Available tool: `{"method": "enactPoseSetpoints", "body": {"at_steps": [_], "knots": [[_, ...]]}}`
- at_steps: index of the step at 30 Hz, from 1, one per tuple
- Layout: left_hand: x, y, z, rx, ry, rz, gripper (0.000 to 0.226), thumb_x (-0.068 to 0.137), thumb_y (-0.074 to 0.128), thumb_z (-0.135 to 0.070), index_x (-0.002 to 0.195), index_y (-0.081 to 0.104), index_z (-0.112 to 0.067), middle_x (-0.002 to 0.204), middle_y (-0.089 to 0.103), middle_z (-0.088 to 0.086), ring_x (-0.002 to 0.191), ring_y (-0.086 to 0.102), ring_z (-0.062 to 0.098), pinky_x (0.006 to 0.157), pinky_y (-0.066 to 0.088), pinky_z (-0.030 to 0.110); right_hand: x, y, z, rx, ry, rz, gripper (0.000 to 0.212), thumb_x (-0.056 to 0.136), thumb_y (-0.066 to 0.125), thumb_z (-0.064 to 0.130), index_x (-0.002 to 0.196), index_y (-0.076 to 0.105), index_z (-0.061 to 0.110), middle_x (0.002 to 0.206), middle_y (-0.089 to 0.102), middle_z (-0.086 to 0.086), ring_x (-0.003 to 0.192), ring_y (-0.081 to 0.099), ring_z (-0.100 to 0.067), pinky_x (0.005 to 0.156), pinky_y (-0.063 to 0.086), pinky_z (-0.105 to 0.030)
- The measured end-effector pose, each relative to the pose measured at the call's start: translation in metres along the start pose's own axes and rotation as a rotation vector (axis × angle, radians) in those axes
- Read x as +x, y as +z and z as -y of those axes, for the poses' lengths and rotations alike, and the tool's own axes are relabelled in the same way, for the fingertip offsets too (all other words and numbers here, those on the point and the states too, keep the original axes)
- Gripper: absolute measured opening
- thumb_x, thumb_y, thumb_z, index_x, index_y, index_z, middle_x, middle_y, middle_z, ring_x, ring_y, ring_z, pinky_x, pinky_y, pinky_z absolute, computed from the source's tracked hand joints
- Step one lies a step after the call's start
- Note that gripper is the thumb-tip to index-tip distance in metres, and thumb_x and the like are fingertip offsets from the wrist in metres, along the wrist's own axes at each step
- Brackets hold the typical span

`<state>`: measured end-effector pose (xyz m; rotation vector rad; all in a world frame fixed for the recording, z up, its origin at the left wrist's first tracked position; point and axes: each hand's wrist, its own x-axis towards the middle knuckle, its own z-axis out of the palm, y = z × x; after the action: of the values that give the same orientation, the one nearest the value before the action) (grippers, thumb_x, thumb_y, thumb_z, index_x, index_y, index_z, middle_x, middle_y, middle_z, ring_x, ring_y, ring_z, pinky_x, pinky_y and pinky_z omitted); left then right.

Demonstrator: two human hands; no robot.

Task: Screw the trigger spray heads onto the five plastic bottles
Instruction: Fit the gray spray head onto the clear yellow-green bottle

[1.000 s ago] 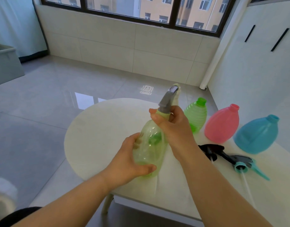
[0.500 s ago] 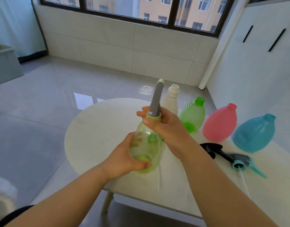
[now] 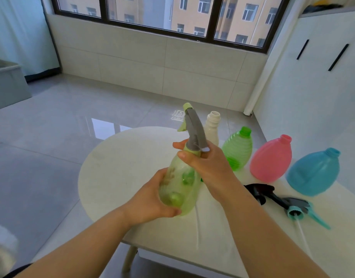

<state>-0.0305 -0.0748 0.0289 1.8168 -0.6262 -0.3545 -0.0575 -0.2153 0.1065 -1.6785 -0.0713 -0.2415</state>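
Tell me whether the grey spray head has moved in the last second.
Yes. The grey spray head covered the white bottle then; now it stands left of it.

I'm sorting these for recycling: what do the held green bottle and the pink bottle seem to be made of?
Held green bottle: likely thin plastic, translucent and glossy; blurred shapes show through its wall. Pink bottle: likely plastic too, opaque with a soft satin sheen; nothing shows through it.

Translucent pale-green bottle [image 3: 180,185], tilted, bears a grey trigger spray head [image 3: 194,131], seemingly screwed on.
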Motion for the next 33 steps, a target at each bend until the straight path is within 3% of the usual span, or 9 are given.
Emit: {"method": "enactPoseSetpoints", "body": {"at_steps": [6,9,11,14,17,21,24,29,33], "knots": [[-0.001,0.014,-0.002,0.138,0.099,-0.284,0.075,0.040,0.071,-0.043,0.097,0.024,-0.055,0.102,0.030,-0.032,0.096,0.040,-0.009,0.072,0.035,0.003,0.005,0.010,-0.007,-0.153,-0.038,-0.449,0.019,0.075,0.066,0.026,0.063,0.051,0.032,0.068,0.056,0.013,0.054,0.052,0.015,0.051,0.036,0.000],[-0.002,0.008,-0.007,0.058,0.095,-0.249,0.073,0.035,0.065,-0.049,0.095,0.025,-0.057,0.105,0.029,-0.029,0.099,0.038,-0.018,0.071,0.034,-0.006,0.004,0.005,-0.002,-0.038,-0.005,-0.274,0.007,0.080,0.059,0.030,0.077,0.056,0.036,0.083,0.060,0.019,0.073,0.057,0.012,0.066,0.042,-0.004],[-0.001,0.000,-0.011,0.027,0.076,-0.205,0.075,0.035,0.068,-0.047,0.096,0.027,-0.057,0.107,0.033,-0.026,0.098,0.042,-0.015,0.070,0.036,-0.006,0.004,-0.001,0.003,0.049,0.001,-0.131,0.014,0.084,0.051,0.030,0.080,0.059,0.041,0.093,0.062,0.021,0.095,0.059,0.000,0.088,0.044,-0.020],[-0.001,-0.010,-0.015,0.003,0.059,-0.149,0.077,0.038,0.074,-0.036,0.098,0.030,-0.056,0.109,0.039,-0.022,0.097,0.046,-0.016,0.068,0.038,-0.005,0.005,-0.009,0.011,0.147,-0.015,-0.099,0.019,0.085,0.049,0.027,0.079,0.066,0.034,0.097,0.067,0.017,0.106,0.060,-0.011,0.098,0.043,-0.030],[-0.004,-0.012,-0.017,0.029,0.061,-0.131,0.075,0.043,0.074,-0.030,0.097,0.029,-0.057,0.109,0.042,-0.020,0.091,0.043,-0.026,0.064,0.036,-0.006,0.008,-0.011,0.011,0.100,-0.022,-0.209,0.012,0.071,0.064,0.030,0.081,0.064,0.025,0.094,0.070,0.004,0.097,0.064,-0.018,0.092,0.048,-0.034],[-0.008,-0.012,-0.021,0.061,0.087,-0.143,0.070,0.045,0.074,-0.029,0.096,0.034,-0.056,0.107,0.046,-0.021,0.091,0.043,-0.025,0.066,0.036,-0.006,0.011,-0.004,0.009,0.112,-0.004,-0.326,0.018,0.069,0.067,0.024,0.085,0.060,0.021,0.087,0.069,-0.004,0.078,0.063,-0.011,0.070,0.048,-0.018],[-0.008,-0.016,-0.025,-0.021,0.065,-0.076,0.070,0.045,0.074,-0.027,0.101,0.039,-0.050,0.105,0.054,-0.017,0.091,0.050,-0.020,0.067,0.041,-0.002,0.012,-0.001,0.011,0.125,0.005,-0.191,0.008,0.077,0.062,0.025,0.084,0.061,0.023,0.079,0.071,0.003,0.080,0.066,-0.014,0.073,0.049,-0.019],[-0.011,-0.026,-0.030,-0.233,-0.017,0.322,0.076,0.046,0.072,-0.028,0.117,0.047,-0.032,0.116,0.062,0.000,0.106,0.060,0.011,0.086,0.051,0.024,0.011,-0.015,0.018,0.303,0.038,0.177,0.006,0.072,0.058,0.023,0.075,0.061,0.020,0.083,0.075,0.006,0.085,0.069,-0.016,0.082,0.053,-0.031],[-0.008,-0.019,-0.027,-0.090,-0.001,0.092,0.073,0.044,0.074,-0.024,0.108,0.045,-0.043,0.108,0.062,-0.006,0.094,0.059,-0.004,0.078,0.048,0.010,0.016,-0.011,0.012,0.201,0.059,0.002,0.010,0.069,0.061,0.014,0.061,0.065,0.017,0.069,0.074,0.004,0.077,0.068,-0.008,0.076,0.051,-0.024]]}}
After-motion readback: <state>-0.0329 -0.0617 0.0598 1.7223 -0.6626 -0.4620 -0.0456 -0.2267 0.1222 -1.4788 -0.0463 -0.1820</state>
